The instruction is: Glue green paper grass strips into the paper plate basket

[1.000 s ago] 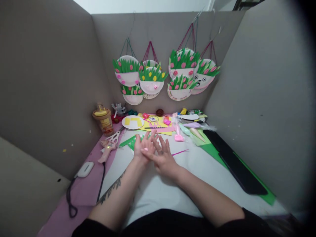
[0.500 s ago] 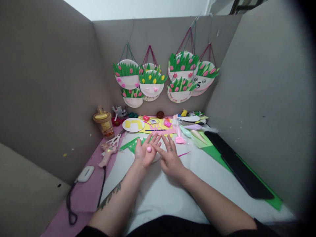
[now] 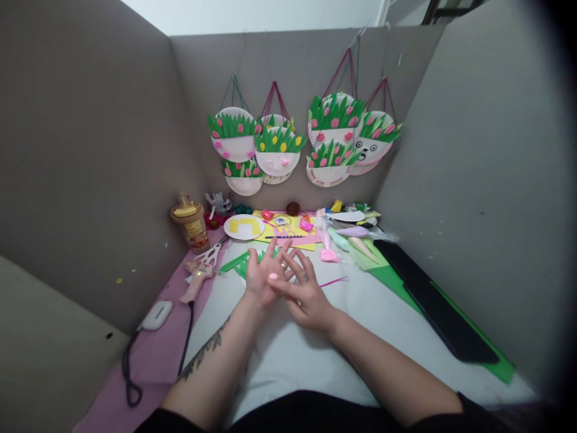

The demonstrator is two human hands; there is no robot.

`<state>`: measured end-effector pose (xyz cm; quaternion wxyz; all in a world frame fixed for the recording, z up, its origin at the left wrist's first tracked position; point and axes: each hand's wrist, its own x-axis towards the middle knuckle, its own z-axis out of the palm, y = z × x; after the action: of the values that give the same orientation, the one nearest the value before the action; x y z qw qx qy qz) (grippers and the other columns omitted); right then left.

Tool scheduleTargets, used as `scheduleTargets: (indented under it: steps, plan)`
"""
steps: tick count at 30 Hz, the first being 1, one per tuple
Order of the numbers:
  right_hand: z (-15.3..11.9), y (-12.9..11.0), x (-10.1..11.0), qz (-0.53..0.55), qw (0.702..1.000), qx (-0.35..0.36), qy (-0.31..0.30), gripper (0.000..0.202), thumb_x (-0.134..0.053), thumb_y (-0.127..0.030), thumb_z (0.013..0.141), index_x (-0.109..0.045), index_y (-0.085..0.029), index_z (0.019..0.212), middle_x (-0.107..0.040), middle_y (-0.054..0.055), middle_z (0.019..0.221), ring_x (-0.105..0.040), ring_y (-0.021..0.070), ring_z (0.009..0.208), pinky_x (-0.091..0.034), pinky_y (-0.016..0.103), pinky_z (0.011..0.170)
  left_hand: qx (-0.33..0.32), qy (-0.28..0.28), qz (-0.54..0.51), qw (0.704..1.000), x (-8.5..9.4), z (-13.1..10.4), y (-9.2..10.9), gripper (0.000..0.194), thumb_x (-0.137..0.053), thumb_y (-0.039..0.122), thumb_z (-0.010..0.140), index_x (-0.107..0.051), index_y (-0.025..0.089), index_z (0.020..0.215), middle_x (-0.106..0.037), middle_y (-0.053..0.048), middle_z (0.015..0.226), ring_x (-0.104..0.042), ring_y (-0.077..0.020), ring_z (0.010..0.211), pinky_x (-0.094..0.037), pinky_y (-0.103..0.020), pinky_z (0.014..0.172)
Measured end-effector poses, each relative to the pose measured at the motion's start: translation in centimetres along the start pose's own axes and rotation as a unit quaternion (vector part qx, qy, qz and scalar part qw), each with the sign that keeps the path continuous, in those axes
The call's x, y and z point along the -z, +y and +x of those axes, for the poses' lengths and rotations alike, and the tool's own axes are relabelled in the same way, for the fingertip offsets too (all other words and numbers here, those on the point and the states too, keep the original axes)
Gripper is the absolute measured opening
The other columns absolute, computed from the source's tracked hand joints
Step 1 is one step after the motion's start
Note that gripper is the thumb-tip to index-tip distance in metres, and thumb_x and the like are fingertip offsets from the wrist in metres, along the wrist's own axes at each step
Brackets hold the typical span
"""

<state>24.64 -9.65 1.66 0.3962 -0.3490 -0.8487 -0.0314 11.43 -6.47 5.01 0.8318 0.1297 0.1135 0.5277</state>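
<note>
1. Pink clay rests as a small lump on the palm of our left hand, which is turned up and loosely spread, gripping nothing, seemingly to give it a soft bed.
2. Our right hand comes across from the other side, also unclenched, one fingertip at the lump; perhaps this shapes or steadies it, but we cannot tell how hard it presses.
3. Just beyond our left hand lies green paper cut like grass, partly hidden by it.
4. To the left of that hand sit scissors and a glue gun, probably set aside to leave us working room.
5. Beyond our right hand lies a pink bag, presumably within easy reach.
6. Well above both hands, decorated plates hang by strings, likely to save table space.
</note>
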Motion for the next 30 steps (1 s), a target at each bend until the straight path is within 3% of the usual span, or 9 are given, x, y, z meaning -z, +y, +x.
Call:
scheduleTargets:
  steps: [5, 10, 14, 17, 19, 22, 24, 27, 30]
  plan:
    - [-0.1, 0.4, -0.1, -0.066, 0.996, -0.050, 0.009, 0.074, -0.045, 0.001, 0.066, -0.047, -0.033, 0.132, 0.000, -0.003, 0.155, -0.001, 0.0353, 0.140, -0.019, 0.061, 0.106, 0.043, -0.005, -0.012, 0.999, -0.7, -0.4, 0.0, 0.074, -0.026, 0.071, 0.080, -0.039, 0.024, 0.136, -0.038, -0.017, 0.142, -0.042, -0.0326, 0.126, -0.035, -0.057, 0.098]
    - [-0.3, 0.0, -0.7, -0.078, 0.997, 0.017, -0.012, 0.074, -0.051, -0.002, 0.067, -0.047, -0.039, 0.130, 0.004, -0.005, 0.155, -0.005, 0.0361, 0.140, -0.012, 0.063, 0.107, 0.026, -0.001, -0.005, 1.000, -0.5, -0.2, 0.2, 0.070, -0.020, 0.070, 0.082, -0.037, 0.029, 0.135, -0.038, -0.012, 0.144, -0.043, -0.0292, 0.126, -0.040, -0.053, 0.095]
    - [-0.2, 0.0, -0.5, -0.096, 0.993, -0.070, 0.002, 0.076, -0.049, -0.001, 0.067, -0.042, -0.032, 0.136, 0.001, 0.000, 0.155, -0.001, 0.0362, 0.140, -0.016, 0.064, 0.105, 0.034, -0.018, -0.005, 0.999, -0.3, -0.1, 0.3, 0.073, -0.024, 0.069, 0.082, -0.039, 0.022, 0.135, -0.038, -0.016, 0.143, -0.044, -0.0315, 0.125, -0.039, -0.053, 0.097]
    - [-0.2, -0.1, -0.4, -0.087, 0.996, -0.026, -0.003, 0.080, -0.051, -0.002, 0.065, -0.039, -0.036, 0.136, 0.003, -0.002, 0.155, -0.003, 0.0366, 0.140, -0.014, 0.064, 0.106, -0.007, -0.019, -0.014, 1.000, -0.3, 0.0, 0.5, 0.070, -0.018, 0.068, 0.084, -0.038, 0.025, 0.135, -0.038, -0.014, 0.143, -0.044, -0.0297, 0.126, -0.040, -0.053, 0.095]
    - [-0.2, -0.2, -0.5, -0.084, 0.996, 0.001, -0.020, 0.079, -0.053, -0.004, 0.066, -0.040, -0.039, 0.135, 0.004, -0.003, 0.155, -0.004, 0.0371, 0.140, -0.012, 0.065, 0.106, 0.004, -0.002, -0.010, 1.000, -0.3, 0.1, 0.5, 0.068, -0.017, 0.066, 0.085, -0.039, 0.025, 0.134, -0.040, -0.014, 0.142, -0.045, -0.0294, 0.124, -0.041, -0.053, 0.094]
    - [0.0, -0.2, -0.9, -0.093, 0.994, -0.049, -0.026, 0.078, -0.052, -0.004, 0.067, -0.039, -0.036, 0.137, 0.002, -0.001, 0.155, 0.000, 0.0372, 0.140, -0.015, 0.066, 0.104, 0.039, 0.026, -0.009, 0.999, -0.2, 0.2, 0.3, 0.069, -0.022, 0.065, 0.085, -0.040, 0.019, 0.134, -0.043, -0.017, 0.139, -0.049, -0.0309, 0.121, -0.042, -0.053, 0.094]
    - [-0.1, -0.1, -0.8, -0.089, 0.993, -0.074, -0.026, 0.079, -0.050, -0.002, 0.066, -0.038, -0.034, 0.137, 0.001, 0.000, 0.156, 0.001, 0.0365, 0.140, -0.016, 0.066, 0.104, 0.022, 0.028, -0.017, 0.999, -0.2, 0.3, 0.3, 0.070, -0.024, 0.065, 0.085, -0.039, 0.018, 0.134, -0.044, -0.018, 0.138, -0.049, -0.0301, 0.120, -0.042, -0.051, 0.094]
    - [-0.1, -0.2, -0.5, -0.052, 0.996, -0.058, -0.030, 0.071, -0.050, -0.004, 0.069, -0.044, -0.031, 0.134, 0.000, 0.000, 0.155, -0.002, 0.0350, 0.140, -0.017, 0.062, 0.106, -0.019, 0.030, -0.020, 0.999, 0.1, 0.5, 0.5, 0.065, -0.022, 0.062, 0.087, -0.038, 0.020, 0.134, -0.045, -0.015, 0.138, -0.049, -0.0272, 0.121, -0.045, -0.046, 0.092]
    - [0.1, -0.4, -0.6, -0.006, 0.998, -0.070, 0.001, 0.049, -0.051, -0.015, 0.078, -0.054, -0.027, 0.125, -0.007, 0.000, 0.155, -0.006, 0.0326, 0.140, -0.021, 0.056, 0.108, -0.011, 0.061, -0.007, 0.998, 0.4, 0.8, 0.3, 0.065, -0.021, 0.060, 0.088, -0.038, 0.018, 0.134, -0.045, -0.016, 0.138, -0.051, -0.0275, 0.119, -0.047, -0.044, 0.091]
